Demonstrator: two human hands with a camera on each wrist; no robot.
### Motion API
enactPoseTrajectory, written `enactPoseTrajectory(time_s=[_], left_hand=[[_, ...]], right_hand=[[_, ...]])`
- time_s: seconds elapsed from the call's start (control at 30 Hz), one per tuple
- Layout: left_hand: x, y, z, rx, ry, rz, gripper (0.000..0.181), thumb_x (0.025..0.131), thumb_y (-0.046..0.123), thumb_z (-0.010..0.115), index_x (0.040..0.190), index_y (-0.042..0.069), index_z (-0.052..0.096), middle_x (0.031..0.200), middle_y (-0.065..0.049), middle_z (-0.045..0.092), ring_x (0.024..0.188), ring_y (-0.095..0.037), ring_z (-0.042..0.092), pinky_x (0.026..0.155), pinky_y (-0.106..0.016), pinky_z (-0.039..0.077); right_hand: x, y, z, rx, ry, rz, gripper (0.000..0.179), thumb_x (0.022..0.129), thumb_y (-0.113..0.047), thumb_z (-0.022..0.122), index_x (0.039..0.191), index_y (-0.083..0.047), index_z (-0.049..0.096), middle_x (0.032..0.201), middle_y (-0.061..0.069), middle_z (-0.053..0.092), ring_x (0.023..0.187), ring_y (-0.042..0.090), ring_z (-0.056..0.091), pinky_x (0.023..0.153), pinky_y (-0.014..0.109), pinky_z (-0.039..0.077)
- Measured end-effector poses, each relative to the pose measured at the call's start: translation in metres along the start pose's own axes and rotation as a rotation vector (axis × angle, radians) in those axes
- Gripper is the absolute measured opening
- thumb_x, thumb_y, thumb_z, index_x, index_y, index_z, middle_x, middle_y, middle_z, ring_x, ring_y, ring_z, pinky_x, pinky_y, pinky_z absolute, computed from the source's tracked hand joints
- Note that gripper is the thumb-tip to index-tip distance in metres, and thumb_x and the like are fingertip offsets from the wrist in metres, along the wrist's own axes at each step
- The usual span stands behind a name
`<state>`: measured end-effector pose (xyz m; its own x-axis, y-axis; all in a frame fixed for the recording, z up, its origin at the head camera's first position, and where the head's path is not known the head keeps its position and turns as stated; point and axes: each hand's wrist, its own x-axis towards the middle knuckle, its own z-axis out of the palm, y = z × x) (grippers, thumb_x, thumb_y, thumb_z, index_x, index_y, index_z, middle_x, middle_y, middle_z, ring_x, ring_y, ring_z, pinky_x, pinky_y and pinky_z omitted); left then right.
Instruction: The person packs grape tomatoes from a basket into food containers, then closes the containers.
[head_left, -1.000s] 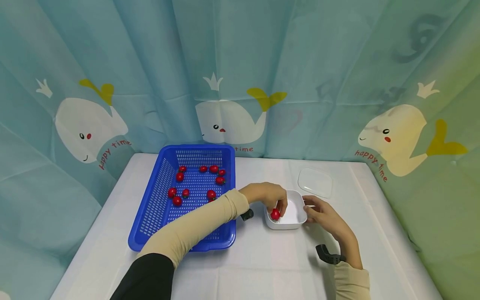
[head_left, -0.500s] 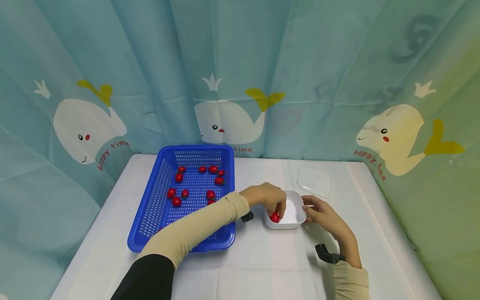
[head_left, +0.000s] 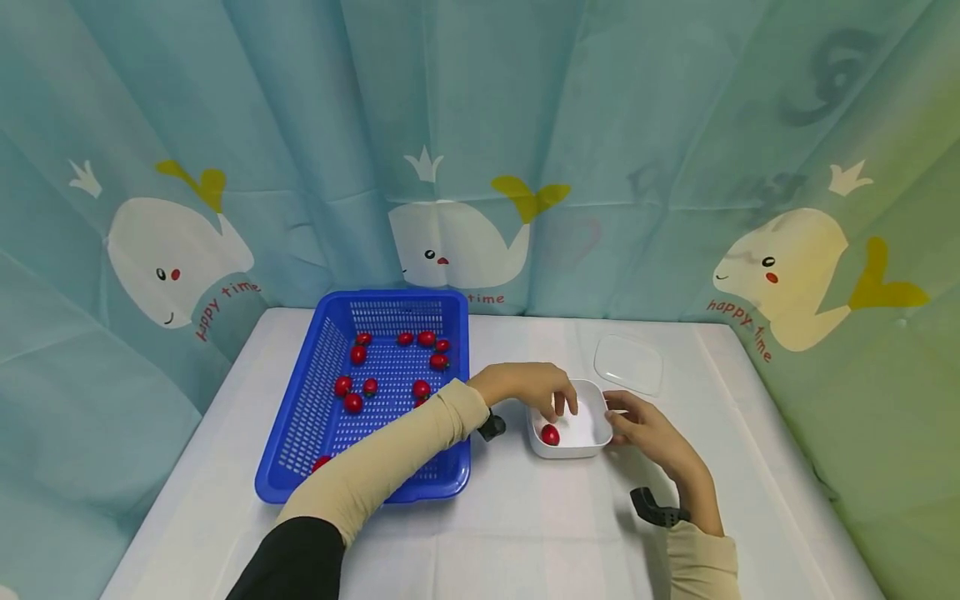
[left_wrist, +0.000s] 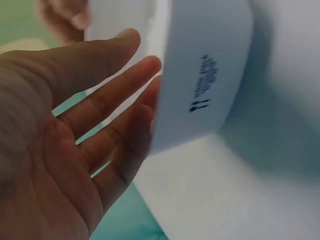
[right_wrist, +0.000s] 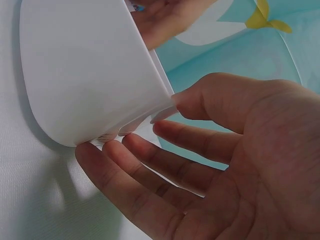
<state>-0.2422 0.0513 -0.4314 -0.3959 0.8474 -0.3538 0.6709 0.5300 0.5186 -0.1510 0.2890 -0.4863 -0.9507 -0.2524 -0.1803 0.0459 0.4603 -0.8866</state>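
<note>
A red cherry tomato (head_left: 550,435) lies at the near left corner inside a small white box (head_left: 573,452). Over the box's left part hovers my left hand (head_left: 534,390), its fingers bent loosely downward and apart from the tomato. Thumb and fingers of that left hand (left_wrist: 75,115) stand spread in the left wrist view, beside the box wall (left_wrist: 205,65), with nothing between them. On the box's right side my right hand (head_left: 651,429) holds the wall. The right wrist view shows its thumb (right_wrist: 200,100) at the rim and the fingertips against the side.
At the left stands a blue plastic basket (head_left: 300,429) with several more cherry tomatoes (head_left: 353,403) scattered in it; my left forearm reaches across it. A clear flat lid (head_left: 628,364) lies behind the box. A whale-print curtain (head_left: 480,125) hangs along the table's back.
My left hand has lowered the cherry tomato into the box, let go, and risen slightly with loosened fingers. The right hand stays at the box's right side.
</note>
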Motion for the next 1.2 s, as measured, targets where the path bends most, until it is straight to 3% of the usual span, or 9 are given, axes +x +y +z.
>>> enactPoseTrajectory(time_s=[0.13,0.3,0.43,0.6,0.83,1.07,1.2], left_hand=[[-0.011,-0.004,-0.007,-0.047,0.061,0.05,0.038,0.094,0.004,0.074,0.131,0.006,0.071,0.117,-0.012,0.076,0.112,-0.024,0.07,0.095,-0.024,0.053],[-0.026,-0.006,-0.015,-0.116,0.171,0.029,0.04,0.097,0.009,0.073,0.136,0.008,0.068,0.125,-0.01,0.075,0.108,-0.021,0.071,0.091,-0.024,0.056],[-0.04,-0.008,-0.019,-0.187,0.339,-0.002,0.041,0.097,0.011,0.073,0.138,0.013,0.067,0.131,-0.007,0.072,0.114,-0.021,0.069,0.093,-0.026,0.057],[-0.059,-0.013,-0.02,-0.273,0.59,-0.023,0.039,0.098,0.013,0.073,0.137,0.014,0.067,0.134,-0.006,0.071,0.118,-0.024,0.067,0.1,-0.037,0.057],[-0.079,-0.029,-0.016,-0.377,0.916,-0.072,0.032,0.097,0.013,0.074,0.129,0.013,0.07,0.13,-0.006,0.072,0.115,-0.029,0.069,0.096,-0.042,0.058],[-0.096,-0.052,-0.013,-0.569,1.148,-0.132,0.03,0.098,0.01,0.072,0.128,0.008,0.071,0.128,-0.01,0.073,0.11,-0.029,0.07,0.093,-0.041,0.057],[-0.104,-0.066,-0.011,-0.656,1.242,-0.167,0.029,0.098,0.009,0.072,0.127,0.007,0.071,0.127,-0.013,0.073,0.111,-0.029,0.069,0.095,-0.041,0.057]], right_hand=[[0.0,-0.001,0.001,0.006,-0.002,0.011,0.048,0.105,-0.011,0.055,0.148,0.009,0.045,0.146,0.036,0.053,0.116,0.033,0.066,0.08,0.026,0.06],[0.0,-0.001,0.001,0.001,0.001,0.015,0.048,0.106,-0.011,0.054,0.149,0.009,0.044,0.146,0.036,0.052,0.116,0.034,0.066,0.08,0.025,0.06],[-0.001,-0.001,0.001,-0.007,0.006,0.015,0.048,0.106,-0.012,0.055,0.149,0.008,0.045,0.146,0.034,0.053,0.114,0.031,0.066,0.08,0.025,0.06],[-0.002,-0.001,0.001,-0.008,0.007,0.018,0.049,0.107,-0.014,0.056,0.15,0.007,0.045,0.148,0.033,0.052,0.112,0.027,0.065,0.08,0.024,0.06],[-0.004,-0.001,0.0,-0.006,0.005,0.018,0.051,0.107,-0.016,0.056,0.151,0.006,0.043,0.15,0.032,0.051,0.112,0.022,0.064,0.081,0.025,0.06],[-0.003,-0.001,0.0,0.005,-0.013,0.02,0.051,0.108,-0.017,0.056,0.152,0.004,0.043,0.151,0.032,0.05,0.114,0.023,0.064,0.083,0.025,0.059],[-0.002,-0.001,0.001,-0.004,-0.016,0.019,0.052,0.108,-0.018,0.056,0.153,0.005,0.043,0.15,0.032,0.051,0.115,0.025,0.064,0.083,0.025,0.059]])
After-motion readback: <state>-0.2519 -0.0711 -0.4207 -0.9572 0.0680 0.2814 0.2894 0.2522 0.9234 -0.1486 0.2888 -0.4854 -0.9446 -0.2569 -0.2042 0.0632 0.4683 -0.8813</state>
